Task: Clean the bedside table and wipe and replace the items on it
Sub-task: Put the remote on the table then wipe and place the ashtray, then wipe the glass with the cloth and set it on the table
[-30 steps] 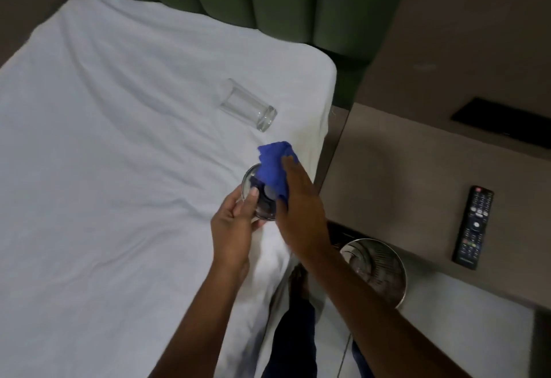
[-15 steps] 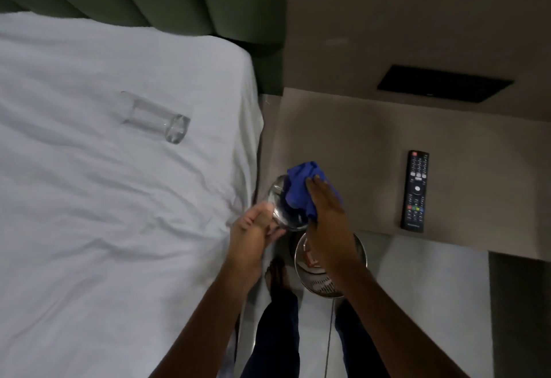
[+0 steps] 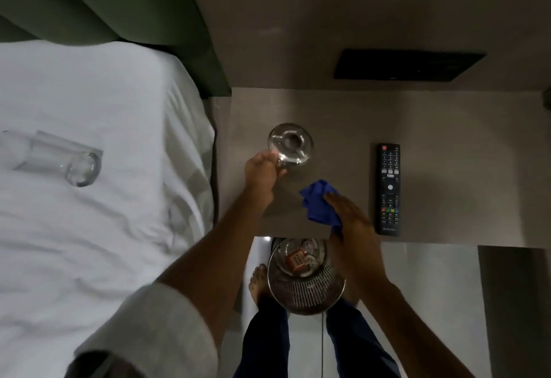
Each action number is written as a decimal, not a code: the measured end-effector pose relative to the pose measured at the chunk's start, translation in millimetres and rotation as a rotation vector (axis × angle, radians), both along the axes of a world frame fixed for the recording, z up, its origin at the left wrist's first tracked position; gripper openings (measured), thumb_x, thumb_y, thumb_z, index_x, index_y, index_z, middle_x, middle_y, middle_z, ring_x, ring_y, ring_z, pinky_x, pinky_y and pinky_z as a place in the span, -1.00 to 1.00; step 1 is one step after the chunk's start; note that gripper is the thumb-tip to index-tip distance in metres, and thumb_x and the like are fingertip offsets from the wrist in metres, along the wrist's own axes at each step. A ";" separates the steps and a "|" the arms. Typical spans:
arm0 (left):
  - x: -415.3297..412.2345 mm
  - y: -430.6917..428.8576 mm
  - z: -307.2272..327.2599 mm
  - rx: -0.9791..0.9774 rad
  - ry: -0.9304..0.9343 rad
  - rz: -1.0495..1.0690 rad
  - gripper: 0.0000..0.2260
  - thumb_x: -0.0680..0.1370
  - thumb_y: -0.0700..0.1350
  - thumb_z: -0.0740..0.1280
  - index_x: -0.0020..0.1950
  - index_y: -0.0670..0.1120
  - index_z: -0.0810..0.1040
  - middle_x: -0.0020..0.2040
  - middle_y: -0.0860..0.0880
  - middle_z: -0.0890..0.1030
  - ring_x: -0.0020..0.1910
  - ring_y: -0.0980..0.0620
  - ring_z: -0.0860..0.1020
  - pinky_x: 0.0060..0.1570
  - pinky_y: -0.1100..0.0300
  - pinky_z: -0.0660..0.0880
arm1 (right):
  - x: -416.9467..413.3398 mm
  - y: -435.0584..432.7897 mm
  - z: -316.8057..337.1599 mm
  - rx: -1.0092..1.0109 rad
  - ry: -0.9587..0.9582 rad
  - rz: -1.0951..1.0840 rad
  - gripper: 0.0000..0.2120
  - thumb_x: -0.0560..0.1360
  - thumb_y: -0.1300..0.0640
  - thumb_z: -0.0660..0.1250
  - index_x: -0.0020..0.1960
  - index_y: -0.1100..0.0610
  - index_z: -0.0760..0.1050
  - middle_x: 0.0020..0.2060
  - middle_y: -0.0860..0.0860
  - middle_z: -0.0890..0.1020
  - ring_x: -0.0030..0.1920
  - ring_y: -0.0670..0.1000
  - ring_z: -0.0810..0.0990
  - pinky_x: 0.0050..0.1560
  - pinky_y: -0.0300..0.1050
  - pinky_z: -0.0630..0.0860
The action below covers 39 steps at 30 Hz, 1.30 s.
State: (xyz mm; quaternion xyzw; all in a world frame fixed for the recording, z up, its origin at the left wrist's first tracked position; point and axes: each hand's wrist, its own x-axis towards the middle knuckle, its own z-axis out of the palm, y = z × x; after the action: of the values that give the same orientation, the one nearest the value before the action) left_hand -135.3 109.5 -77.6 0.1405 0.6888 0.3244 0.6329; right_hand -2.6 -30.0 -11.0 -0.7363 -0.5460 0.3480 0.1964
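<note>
While the left hand [image 3: 264, 169] pinches the near rim of a round clear glass ashtray [image 3: 291, 144] over the grey-brown bedside table [image 3: 441, 127], its fingers are closed on the glass; whether the ashtray touches the tabletop cannot be told. To its right, the right hand [image 3: 354, 228] grips a crumpled blue cloth [image 3: 319, 206] above the table's front edge. A black remote control [image 3: 389, 188] lies flat further right. A clear drinking glass [image 3: 64, 158] lies on its side on the white bedsheet [image 3: 89, 228]. Below the table stands a perforated metal wastebasket [image 3: 307, 291].
</note>
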 end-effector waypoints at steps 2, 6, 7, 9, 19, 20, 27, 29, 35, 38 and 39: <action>29.6 24.2 -15.7 0.021 0.032 -0.036 -0.92 0.58 -0.21 0.28 -0.05 -0.17 0.56 -0.28 -0.04 0.53 -0.31 0.09 0.52 -0.25 0.26 0.56 | 16.4 -1.1 -5.8 -0.008 0.015 -0.047 -0.45 0.38 0.44 0.27 0.33 0.11 0.39 0.25 0.12 0.53 0.16 0.12 0.55 0.12 0.14 0.55; 70.1 51.5 -40.9 0.031 0.028 -0.061 -0.95 0.57 -0.21 0.31 -0.07 -0.17 0.53 -0.29 -0.05 0.53 -0.33 0.09 0.51 -0.22 0.22 0.58 | 41.7 -2.9 -11.2 0.010 0.067 -0.135 -0.46 0.42 0.47 0.25 0.33 0.10 0.39 0.23 0.11 0.54 0.08 0.06 0.57 0.02 -0.16 0.51; 76.0 54.8 -46.6 0.023 0.022 -0.050 -0.91 0.56 -0.22 0.32 -0.14 -0.16 0.51 -0.31 -0.06 0.52 -0.33 0.08 0.51 -0.24 0.21 0.58 | 47.4 -3.8 -11.2 0.007 0.081 -0.159 -0.46 0.43 0.47 0.25 0.33 0.10 0.39 0.21 0.11 0.54 0.05 0.03 0.57 0.00 -0.25 0.47; 77.7 60.6 -54.8 0.004 0.007 -0.004 -0.92 0.55 -0.23 0.33 -0.13 -0.19 0.50 -0.31 -0.09 0.52 -0.32 0.04 0.52 -0.26 0.20 0.59 | 53.2 -4.6 -11.5 -0.012 0.114 -0.208 -0.48 0.46 0.45 0.24 0.35 0.07 0.38 0.19 0.08 0.55 -0.01 -0.03 0.57 -0.04 -0.34 0.44; -9.3 -15.8 45.2 0.488 0.333 -0.416 -0.62 0.54 -0.19 0.36 0.34 -0.05 0.43 0.03 0.13 0.56 -0.02 0.36 0.56 -0.07 0.42 0.50 | 25.4 3.6 12.2 0.037 0.171 -0.247 -0.57 0.54 0.25 0.24 0.38 0.06 0.29 -0.10 -0.07 0.52 -0.23 -0.22 0.49 -0.27 -0.37 0.36; -33.5 -26.4 61.5 0.562 0.414 -0.445 -0.63 0.53 -0.24 0.36 0.33 -0.08 0.44 0.02 0.11 0.57 -0.04 0.40 0.55 -0.08 0.46 0.47 | 15.2 4.8 15.4 0.049 0.167 -0.205 -0.59 0.54 0.26 0.24 0.36 0.05 0.31 -0.16 -0.08 0.52 -0.28 -0.20 0.48 -0.30 -0.38 0.34; -220.6 -34.6 144.8 0.643 1.173 -0.844 -0.34 0.28 0.11 0.29 0.37 -0.06 0.44 0.29 -0.14 0.51 0.34 -0.16 0.39 0.34 0.06 0.28 | -74.4 13.1 48.5 0.185 0.260 0.026 -0.53 0.46 0.33 0.23 0.35 0.13 0.35 0.22 0.09 0.53 0.16 0.05 0.54 0.22 0.07 0.50; -264.2 -17.4 158.1 0.548 1.428 -0.976 -0.19 0.22 0.14 0.31 0.46 -0.07 0.33 0.42 -0.20 0.40 0.46 -0.23 0.27 0.38 -0.14 0.26 | -95.0 12.7 57.0 0.218 0.297 0.073 -0.55 0.46 0.25 0.18 0.35 0.15 0.37 0.22 0.10 0.54 0.14 0.08 0.55 0.20 0.04 0.51; -360.0 19.9 153.4 0.191 1.527 -1.260 -0.10 0.35 -0.23 0.42 0.57 -0.09 0.00 0.60 -0.12 0.01 0.58 -0.12 -0.07 0.49 -0.13 0.05 | -124.9 8.0 57.2 0.208 0.270 0.143 -0.57 0.50 0.35 0.26 0.35 0.14 0.38 0.14 0.02 0.57 0.03 -0.04 0.57 0.06 -0.44 0.40; -365.0 11.9 149.3 0.460 1.524 -1.257 -0.32 0.28 -0.22 0.47 0.39 -0.18 0.37 0.39 -0.21 0.44 0.46 -0.23 0.29 0.33 -0.14 0.31 | -138.6 8.5 58.2 0.224 0.268 0.144 -0.56 0.51 0.35 0.25 0.35 0.10 0.38 0.11 -0.02 0.60 0.00 -0.08 0.57 0.02 -0.54 0.35; -360.6 6.3 153.1 0.530 1.519 -1.275 -0.36 0.25 -0.10 0.49 0.30 -0.18 0.43 0.29 -0.22 0.52 0.37 -0.25 0.40 0.25 -0.13 0.38 | -144.1 9.9 59.2 0.243 0.268 0.142 -0.56 0.50 0.35 0.25 0.36 0.11 0.38 0.13 0.01 0.60 0.02 -0.08 0.57 0.05 -0.50 0.35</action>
State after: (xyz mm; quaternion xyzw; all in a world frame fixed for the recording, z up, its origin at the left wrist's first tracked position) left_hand -495.9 115.8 75.5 0.7840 0.6110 -0.1049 0.0331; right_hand -146.7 -20.1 48.2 -0.6141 -0.6035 0.3872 0.3298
